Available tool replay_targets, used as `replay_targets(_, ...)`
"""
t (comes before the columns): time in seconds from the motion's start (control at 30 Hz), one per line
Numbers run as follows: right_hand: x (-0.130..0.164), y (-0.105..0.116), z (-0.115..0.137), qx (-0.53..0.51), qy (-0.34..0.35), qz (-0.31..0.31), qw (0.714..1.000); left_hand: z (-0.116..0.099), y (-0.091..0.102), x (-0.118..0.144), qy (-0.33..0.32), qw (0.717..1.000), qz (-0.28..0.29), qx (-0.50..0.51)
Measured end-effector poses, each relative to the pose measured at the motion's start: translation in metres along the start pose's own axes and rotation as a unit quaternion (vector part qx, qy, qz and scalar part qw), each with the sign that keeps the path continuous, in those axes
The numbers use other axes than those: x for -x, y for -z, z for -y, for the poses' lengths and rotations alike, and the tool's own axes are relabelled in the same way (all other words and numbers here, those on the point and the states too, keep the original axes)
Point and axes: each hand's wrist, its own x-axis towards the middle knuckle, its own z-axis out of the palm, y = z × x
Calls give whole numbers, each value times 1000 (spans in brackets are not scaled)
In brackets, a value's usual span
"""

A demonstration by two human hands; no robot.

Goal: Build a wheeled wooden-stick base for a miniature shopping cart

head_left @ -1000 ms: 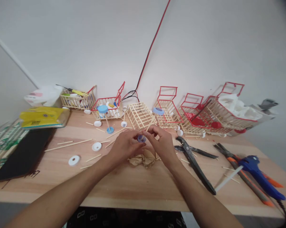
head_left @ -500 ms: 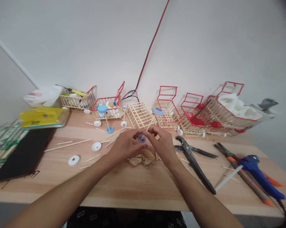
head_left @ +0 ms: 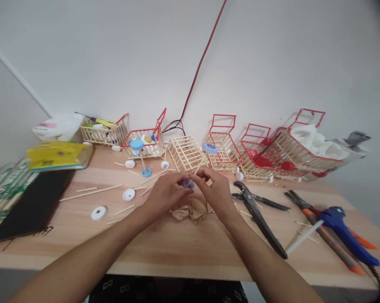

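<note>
My left hand (head_left: 166,195) and my right hand (head_left: 215,190) meet above the middle of the wooden table (head_left: 183,244). Between their fingertips they pinch a small blue bottle cap (head_left: 188,183) fixed on a thin wooden stick (head_left: 199,166). The stick slants up and to the right to a second blue cap (head_left: 210,148) at its far end. A crumpled piece of brown paper (head_left: 190,210) lies on the table just under the hands.
Stick-built baskets with red frames (head_left: 223,143) line the wall, next to a plain stick cage (head_left: 185,152). Black pliers (head_left: 256,210), a blue glue gun (head_left: 344,229), white caps (head_left: 98,213), loose sticks (head_left: 90,193) and a yellow packet (head_left: 59,155) lie around.
Both hands keep the blue cap and stick in nearly the same place; only the fingers shift slightly.
</note>
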Motion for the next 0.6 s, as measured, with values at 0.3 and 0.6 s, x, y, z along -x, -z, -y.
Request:
replay_targets(0.3, 0, 0, 0, 2, 4, -1, 1000, 0, 0, 1, 5, 1000, -7, 8)
replay_targets(0.6, 0, 0, 1, 0, -6, 4, 1000, -4, 1, 1, -2, 1000, -2, 24)
